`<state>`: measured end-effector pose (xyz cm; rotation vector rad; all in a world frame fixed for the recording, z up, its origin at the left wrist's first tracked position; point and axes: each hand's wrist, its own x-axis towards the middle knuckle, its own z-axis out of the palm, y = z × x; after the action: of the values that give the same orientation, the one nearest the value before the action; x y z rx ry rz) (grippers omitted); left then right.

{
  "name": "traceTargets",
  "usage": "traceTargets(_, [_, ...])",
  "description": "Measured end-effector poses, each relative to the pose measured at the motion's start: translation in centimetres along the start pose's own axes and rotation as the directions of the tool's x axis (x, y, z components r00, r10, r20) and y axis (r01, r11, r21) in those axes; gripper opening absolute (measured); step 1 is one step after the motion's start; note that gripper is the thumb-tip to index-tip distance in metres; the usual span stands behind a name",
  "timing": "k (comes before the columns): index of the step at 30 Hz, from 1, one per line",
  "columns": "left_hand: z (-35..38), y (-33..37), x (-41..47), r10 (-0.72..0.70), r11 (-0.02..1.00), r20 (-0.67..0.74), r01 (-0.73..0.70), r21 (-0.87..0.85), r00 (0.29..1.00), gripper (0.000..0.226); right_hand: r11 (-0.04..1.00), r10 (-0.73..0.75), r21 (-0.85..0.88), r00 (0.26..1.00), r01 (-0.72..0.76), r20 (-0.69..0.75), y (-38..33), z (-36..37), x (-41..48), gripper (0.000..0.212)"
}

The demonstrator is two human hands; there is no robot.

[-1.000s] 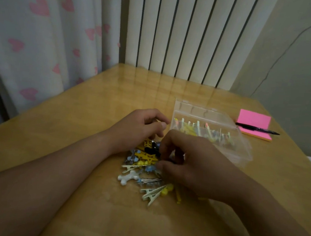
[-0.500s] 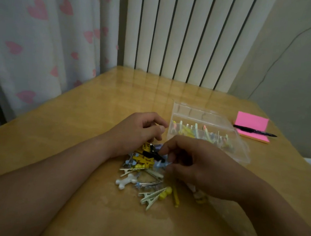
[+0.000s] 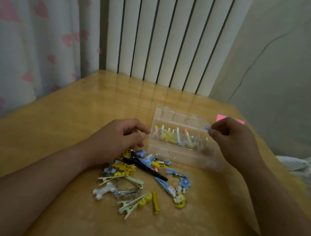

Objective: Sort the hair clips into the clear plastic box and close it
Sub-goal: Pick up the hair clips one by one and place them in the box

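1. Box (image 3: 181, 154), clear plastic, stands open on the table (image 3: 55, 127), clips inside.
2. Right hand (image 3: 232, 138) has risen from the pile (image 3: 141, 177) to over the box, pinching a small blue clip (image 3: 207, 128).
3. Left hand (image 3: 122, 135) stays loosely curled, empty, beside the box.

Hiding most of the pink notepad (image 3: 220, 117) at the table's (image 3: 55, 127) far right edge behind the right hand (image 3: 232, 138). Covering nearly all of a small blue clip (image 3: 207, 128) pinched in those fingertips; shape not readable. Blurring the box's (image 3: 177, 154) right end beside that wrist. Masking the far side of the clip pile (image 3: 141, 177) under the left hand (image 3: 118, 135). Cropping both forearms at the bottom edge.
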<state>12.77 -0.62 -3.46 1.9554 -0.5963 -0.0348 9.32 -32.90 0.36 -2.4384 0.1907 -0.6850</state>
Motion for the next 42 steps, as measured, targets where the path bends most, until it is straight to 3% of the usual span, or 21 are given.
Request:
traceTargets(6, [0.0, 0.1, 0.0, -0.002, 1.000, 0.000, 0.002, 0.000, 1.000, 0.016, 0.974, -0.015, -0.223, 0.996, 0.033, 0.084, 0.5, 1.5, 1.1, 0.003])
traceTargets(13, [0.0, 0.2, -0.1, -0.005, 1.000, 0.001, 0.005, 0.006, 1.000, 0.016, 0.953, 0.050, -0.302, 0.987, -0.002, 0.151, 0.5, 1.6, 1.4, 0.021])
traceTargets(19, [0.0, 0.1, 0.0, -0.004, 1.000, 0.001, 0.004, 0.007, 1.000, 0.016, 0.966, 0.018, -0.258, 0.995, 0.009, 0.101, 0.7, 1.5, 0.7, 0.029])
traceTargets(27, [0.0, 0.0, 0.0, -0.008, 1.000, 0.005, 0.007, 0.007, 1.000, 0.017, 0.969, -0.235, -0.088, 0.970, 0.230, -0.058, -2.7, 0.9, -1.7, 0.021])
traceTargets(34, [-0.2, 0.0, 0.2, -0.014, 0.999, -0.025, 0.013, -0.040, 1.000, 0.018, 0.883, -0.463, 0.038, 0.852, 0.468, 0.245, -7.3, 2.2, -5.9, 0.020])
traceTargets(38, [-0.4, 0.1, 0.2, -0.025, 0.995, -0.048, 0.020, -0.093, 0.999, 0.020, 0.841, -0.522, 0.088, 0.758, 0.533, 0.392, -8.9, 3.3, -7.3, 0.019])
traceTargets(42, [-0.5, 0.1, 0.3, -0.029, 0.990, -0.049, 0.022, -0.140, 0.998, 0.021, 0.810, -0.557, 0.128, 0.681, 0.573, 0.476, -9.8, 4.1, -8.1, 0.030])
